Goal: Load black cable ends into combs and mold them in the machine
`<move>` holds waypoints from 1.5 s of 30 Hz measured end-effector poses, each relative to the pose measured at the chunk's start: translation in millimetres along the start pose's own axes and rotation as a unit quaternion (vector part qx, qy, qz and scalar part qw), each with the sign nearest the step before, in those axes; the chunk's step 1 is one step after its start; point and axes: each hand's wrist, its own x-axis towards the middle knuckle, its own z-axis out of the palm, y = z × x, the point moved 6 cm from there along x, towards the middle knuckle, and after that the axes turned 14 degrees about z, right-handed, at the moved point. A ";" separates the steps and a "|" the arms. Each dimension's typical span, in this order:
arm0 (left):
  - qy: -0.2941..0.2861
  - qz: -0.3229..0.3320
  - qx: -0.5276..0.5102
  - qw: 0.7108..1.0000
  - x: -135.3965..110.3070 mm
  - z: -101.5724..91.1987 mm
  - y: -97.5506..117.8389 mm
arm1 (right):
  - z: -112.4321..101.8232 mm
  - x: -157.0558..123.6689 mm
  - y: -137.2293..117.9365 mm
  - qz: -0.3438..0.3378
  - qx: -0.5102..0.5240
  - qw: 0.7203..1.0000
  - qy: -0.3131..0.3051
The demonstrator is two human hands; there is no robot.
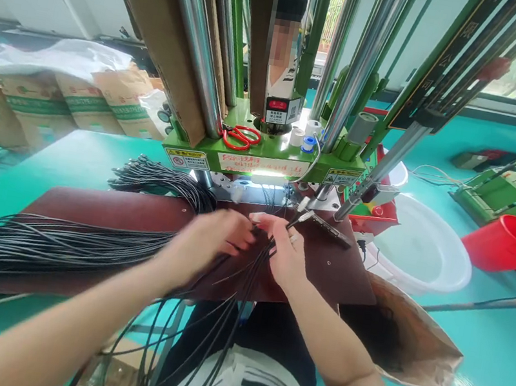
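My right hand is closed round several thin black cables, whose lengths hang down over the board's front edge toward my lap. Close beside it, on the left, my left hand has its fingers curled near the upper part of these cables. Motion blurs that hand, and what its fingertips pinch is hidden. Both hands are above the brown board in front of a green press. Thin cable strands lead into the lit gap under the press. A dark metal bar lies just right of my right hand.
A long bundle of black cables covers the board's left side; a second bundle lies behind it. Red scissors rest on the press. To the right are a white tub, a red bucket and an open paper bag.
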 end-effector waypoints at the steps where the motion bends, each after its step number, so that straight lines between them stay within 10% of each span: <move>1: -0.016 0.002 0.004 1.000 2.4 11.5 -5.0 | -1.7 -1.7 0.8 -0.001 -0.030 1.000 0.005; 8: -0.145 -0.067 -0.051 0.986 -11.6 72.0 -53.3 | -40.5 -4.2 11.7 0.121 -0.060 0.989 -0.059; 13: -0.132 -0.093 -0.055 0.985 -8.4 70.1 -60.7 | -49.5 19.2 -33.6 0.044 -0.071 0.992 -0.094; 21: -0.100 -0.074 -0.039 0.991 7.4 71.4 -59.6 | -24.8 22.5 -36.0 0.131 -0.417 0.885 -0.162; 35: -0.095 -0.089 -0.038 0.991 16.1 83.7 -53.9 | -31.8 39.2 -11.1 0.213 -0.388 0.882 -0.164; 41: -0.135 -0.071 0.010 0.988 18.9 85.6 -53.6 | -18.7 39.2 -33.1 0.085 -0.364 0.897 -0.235; 45: -0.067 -0.018 0.022 0.997 25.7 74.0 -50.5 | -18.4 35.2 -16.0 0.238 -0.309 0.889 -0.241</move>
